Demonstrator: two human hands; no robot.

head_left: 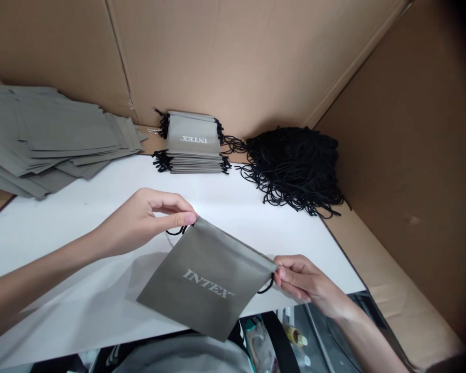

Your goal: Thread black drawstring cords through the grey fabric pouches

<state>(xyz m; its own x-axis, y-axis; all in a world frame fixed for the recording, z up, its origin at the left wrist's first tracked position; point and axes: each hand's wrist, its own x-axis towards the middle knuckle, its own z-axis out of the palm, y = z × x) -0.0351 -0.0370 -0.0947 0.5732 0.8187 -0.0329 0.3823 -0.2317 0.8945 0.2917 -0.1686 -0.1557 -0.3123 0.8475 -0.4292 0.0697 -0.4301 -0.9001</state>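
Note:
A grey drawstring bag [202, 259] with white INTEX lettering hangs tilted between my two hands, over the front edge of the white table. My left hand [151, 220] pinches its upper left corner between thumb and fingers. At the upper right corner, my right hand [306, 280] grips the bag in the same way, lower than the left. Short black cord loops stick out at both of these corners. The bag's top edge is stretched nearly straight between the hands.
Finished-looking INTEX bags [194, 134] are stacked at the back of the white table [120, 202]. Loose grey fabric pieces [62, 129] lie at the left, and a heap of black cords [295, 166] at the right. Cardboard walls [236, 57] enclose the back and right side.

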